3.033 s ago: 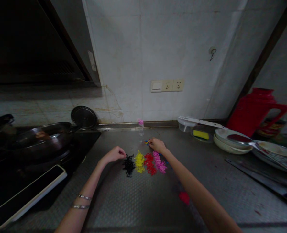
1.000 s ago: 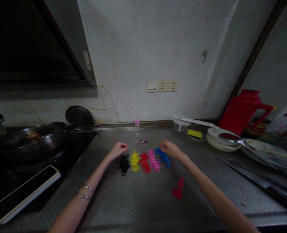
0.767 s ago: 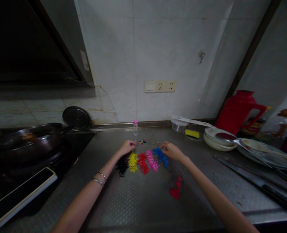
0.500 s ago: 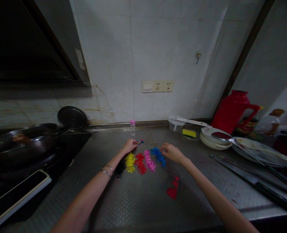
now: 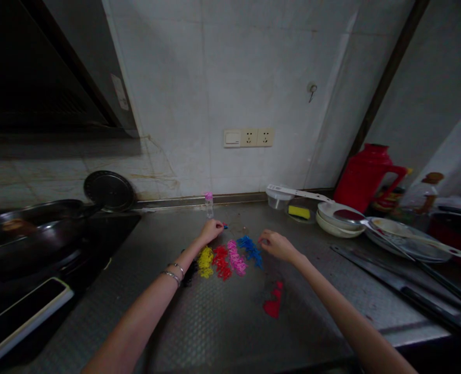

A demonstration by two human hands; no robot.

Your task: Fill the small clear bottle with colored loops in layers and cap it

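Note:
Small piles of tiny coloured pieces lie in a row on the steel counter: black, yellow, red, pink and blue. My left hand reaches over the piles, its fingers closed on a small mixed cluster of coloured pieces behind them. My right hand rests just right of the blue pile, fingers curled in a pinch; what they hold is too small to see. A small clear bottle with a pink cap stands behind the left hand.
A red piece lies alone nearer me. At left are a dark pan on the stove and a round lid. At right stand stacked plates, a yellow sponge, a red jug and a long knife.
My left hand moved from beside the black pile forward and right to the mixed cluster. My right hand left that cluster and settled by the blue pile. The view drifted rightward.

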